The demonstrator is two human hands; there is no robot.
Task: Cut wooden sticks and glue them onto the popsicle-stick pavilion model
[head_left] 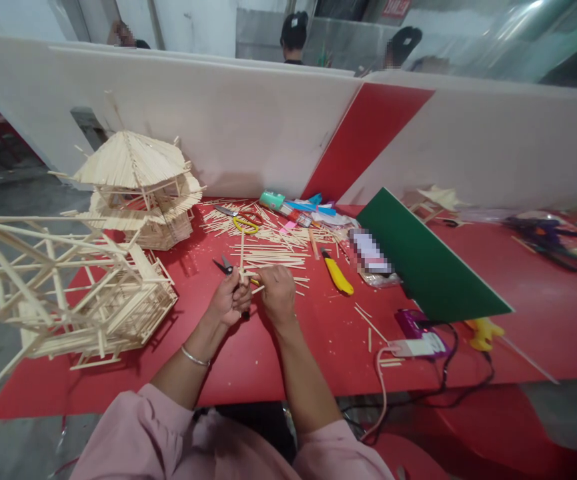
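Note:
My left hand (231, 298) is closed around a few thin wooden sticks (242, 251), one of which points up past the thumb. My right hand (279, 293), fingers bent in, pinches the end of a stick beside it; how the sticks meet is partly hidden by the fingers. Dark-bladed cutters (224, 265) lie on the table just behind my left hand, partly covered by it. A pile of loose sticks (268, 256) spreads beyond both hands. Right of them rests a yellow utility knife (337, 273).
Two stick-built structures, a roofed pavilion (133, 173) and an open frame (93, 300), stand left. Yellow-handled scissors (246, 225) lie on the sticks. A green board (428, 260), a phone (369, 251), a purple device (413, 325) with cables and a yellow glue gun (484, 333) occupy the right.

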